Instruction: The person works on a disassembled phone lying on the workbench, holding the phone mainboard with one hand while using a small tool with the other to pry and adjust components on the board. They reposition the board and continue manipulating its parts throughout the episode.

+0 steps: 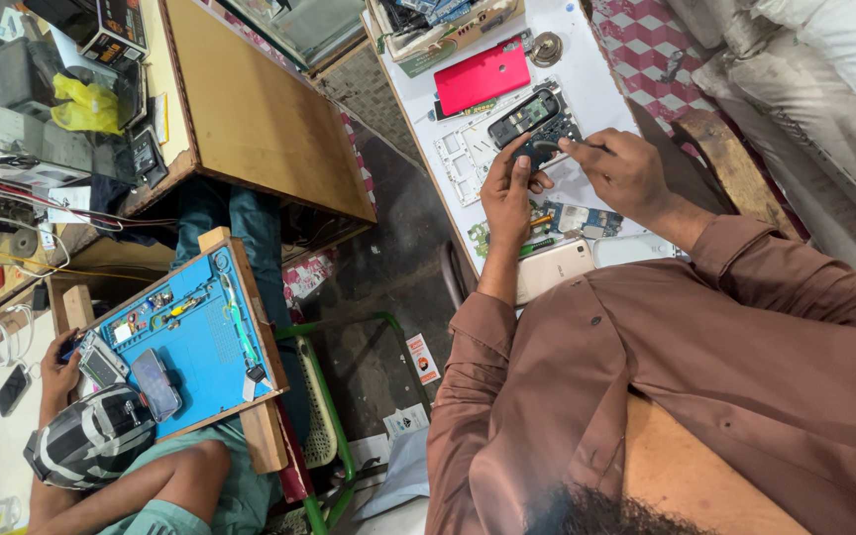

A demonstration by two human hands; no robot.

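Both hands [567, 178] grip phone [537, 129], fingers [517, 163] around

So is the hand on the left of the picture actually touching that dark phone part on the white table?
Touching. The head view shows the left hand with its fingers wrapped around the dark phone part, no gap between them, while the right hand works at its other edge.

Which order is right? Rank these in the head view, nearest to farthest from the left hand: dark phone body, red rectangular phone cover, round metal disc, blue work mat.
1. Dark phone body: gripped in the left hand.
2. Red rectangular phone cover: on the white table, just beyond the fingers.
3. Round metal disc: farther up the table, past the cover.
4. Blue work mat: on another person's bench, far across the floor.
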